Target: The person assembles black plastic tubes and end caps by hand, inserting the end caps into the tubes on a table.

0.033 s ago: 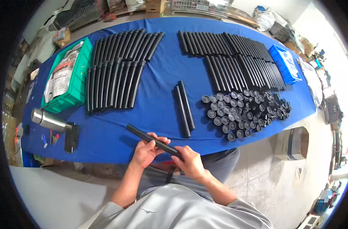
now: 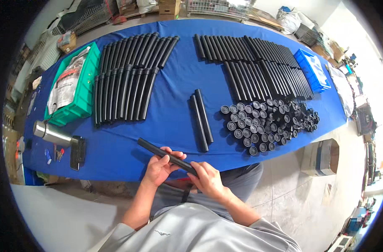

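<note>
A black tube [image 2: 151,145] slants over the table's near edge, with both hands on it. My left hand [image 2: 160,167] is closed around its middle, thumb on top. Around the lower right end my right hand [image 2: 208,178] is wrapped, hiding that end. Two more black tubes [image 2: 198,119] lie side by side on the blue cloth, just beyond my hands. To their right sits a heap of round black caps [image 2: 252,122], many with their ringed faces up. At the left, two rows of black tubes [image 2: 126,90] have wider collars at their far ends.
Rows of plain black tubes [image 2: 246,80] lie at the far right beside a blue crate [image 2: 313,75]. At the left stand a green crate [image 2: 76,110] holding printed paper, a steel flask [image 2: 53,133] and a dark phone-like object [image 2: 78,153]. A cardboard box [image 2: 321,157] is on the floor.
</note>
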A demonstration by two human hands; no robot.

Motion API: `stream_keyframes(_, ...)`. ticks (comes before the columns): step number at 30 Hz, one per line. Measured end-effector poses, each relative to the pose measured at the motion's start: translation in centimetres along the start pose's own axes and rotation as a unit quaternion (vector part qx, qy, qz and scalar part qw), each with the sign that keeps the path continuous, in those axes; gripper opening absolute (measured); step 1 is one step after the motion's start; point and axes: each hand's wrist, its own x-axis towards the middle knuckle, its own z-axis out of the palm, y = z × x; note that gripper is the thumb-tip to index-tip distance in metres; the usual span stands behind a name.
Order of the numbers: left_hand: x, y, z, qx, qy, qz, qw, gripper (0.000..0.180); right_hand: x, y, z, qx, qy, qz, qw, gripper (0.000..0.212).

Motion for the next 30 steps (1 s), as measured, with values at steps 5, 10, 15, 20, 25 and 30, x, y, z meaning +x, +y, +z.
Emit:
stream_keyframes(5,0.2,-0.2,-1.2,0.004,-0.033,-0.004,0.999,0.024,1.2,-1.4,-2.1,0.299,-0.169,0.38,0.859,0.038)
stream_keyframes(10,0.4,-0.3,-0.6,-0.003,-0.019,0.002,1.0,0.023,-0.3,0.3,-0.4,0.012,-0.059,0.063,0.996,0.037)
stream_keyframes(15,0.3,-0.4,-1.1,0.004,-0.046,0.004,0.999,0.024,-0.2,-0.3,-0.8,0.191,-0.078,0.195,0.959,0.039)
stream_keyframes(20,0.1,-0.2,-0.5,0.002,-0.019,0.003,1.0,0.024,-0.3,-0.4,0.0,0.027,-0.037,0.077,0.996,0.038)
stream_keyframes(25,0.3,-0.3,-0.8,0.004,-0.035,-0.002,0.999,0.024,0.1,0.2,-1.3,0.359,-0.177,0.383,0.832,0.038)
stream_keyframes(30,0.2,-0.4,-0.9,-0.001,-0.036,0.007,0.999,0.023,-0.5,0.3,0.2,0.01,0.018,0.015,1.0,0.038)
